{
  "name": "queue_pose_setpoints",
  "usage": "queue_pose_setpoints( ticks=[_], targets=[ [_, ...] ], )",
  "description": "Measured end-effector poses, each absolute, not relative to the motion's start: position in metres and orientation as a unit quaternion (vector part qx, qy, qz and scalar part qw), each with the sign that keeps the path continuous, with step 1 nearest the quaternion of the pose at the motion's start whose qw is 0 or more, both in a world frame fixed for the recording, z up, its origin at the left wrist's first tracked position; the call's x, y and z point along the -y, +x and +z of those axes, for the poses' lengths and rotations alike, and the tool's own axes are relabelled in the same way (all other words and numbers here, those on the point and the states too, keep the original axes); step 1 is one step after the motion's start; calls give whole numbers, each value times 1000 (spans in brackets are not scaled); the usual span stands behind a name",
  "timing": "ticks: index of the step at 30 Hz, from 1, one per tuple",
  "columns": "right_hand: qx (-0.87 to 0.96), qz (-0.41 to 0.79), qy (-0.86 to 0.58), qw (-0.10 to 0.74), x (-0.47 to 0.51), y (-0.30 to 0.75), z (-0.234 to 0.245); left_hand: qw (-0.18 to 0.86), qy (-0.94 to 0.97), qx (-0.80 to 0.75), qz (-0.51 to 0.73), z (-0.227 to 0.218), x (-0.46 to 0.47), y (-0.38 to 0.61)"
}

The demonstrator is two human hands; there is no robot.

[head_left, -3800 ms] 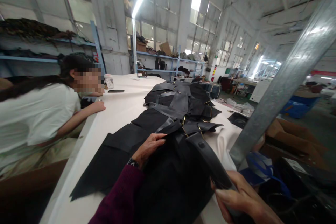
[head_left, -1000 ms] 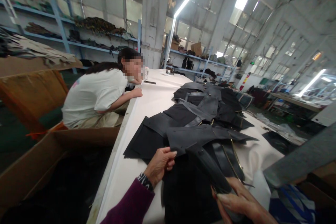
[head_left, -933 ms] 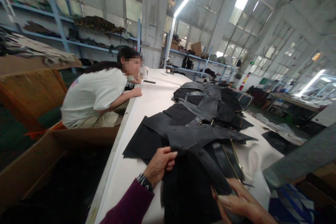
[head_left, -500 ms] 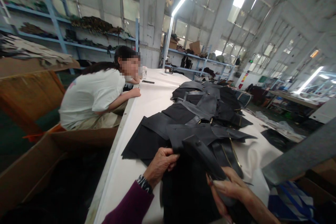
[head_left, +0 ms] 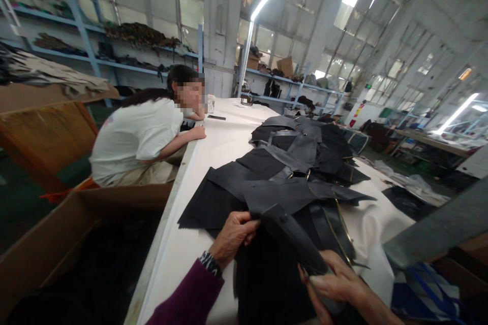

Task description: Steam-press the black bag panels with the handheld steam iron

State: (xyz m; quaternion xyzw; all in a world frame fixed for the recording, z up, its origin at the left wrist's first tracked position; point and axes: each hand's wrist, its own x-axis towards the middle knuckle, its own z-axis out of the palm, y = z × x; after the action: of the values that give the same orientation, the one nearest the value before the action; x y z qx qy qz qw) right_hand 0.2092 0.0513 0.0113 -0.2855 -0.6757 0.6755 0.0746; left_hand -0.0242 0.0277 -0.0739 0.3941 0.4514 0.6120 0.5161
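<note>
My left hand point(head_left: 232, 236), below a patterned cuff and purple sleeve, pinches the edge of a black fabric panel point(head_left: 272, 269) between thumb and fingers. The panel hangs over the near part of the white-covered table. My right hand point(head_left: 335, 279) has thumb and fingers closed around a smooth, dark folded strip point(head_left: 297, 236), which slants up toward my left hand; whether it is part of the panel I cannot tell. Just beyond both hands lies a pile of black leather-like pieces point(head_left: 282, 195), some edged with gold zippers point(head_left: 343, 223).
A person in a white shirt point(head_left: 133, 137) leans on the left table edge. A cardboard box point(head_left: 41, 238) with dark contents stands at lower left. The white table point(head_left: 224, 137) carries a dark flat strip point(head_left: 216, 118). A grey metal post point(head_left: 438, 218) slants at right.
The far end of the dark strip by my right hand has dipped slightly toward me. My left hand keeps its pinch in nearly the same place. The view has shifted a little.
</note>
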Motion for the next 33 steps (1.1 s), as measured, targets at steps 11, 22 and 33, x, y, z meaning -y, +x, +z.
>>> queue_pose_setpoints(
  ticks=[11, 22, 33],
  targets=[
    [640, 723, -240, 99, -91, 223, 11, 502, 402, -456, 615, -69, -29, -22],
    [651, 705, -259, 109, -57, 217, 6, 475, 450, -485, 580, -65, -26, -21],
    [674, 669, -274, 150, -77, 228, 13, 249, 280, -623, 687, -58, -33, -48]
  ],
)
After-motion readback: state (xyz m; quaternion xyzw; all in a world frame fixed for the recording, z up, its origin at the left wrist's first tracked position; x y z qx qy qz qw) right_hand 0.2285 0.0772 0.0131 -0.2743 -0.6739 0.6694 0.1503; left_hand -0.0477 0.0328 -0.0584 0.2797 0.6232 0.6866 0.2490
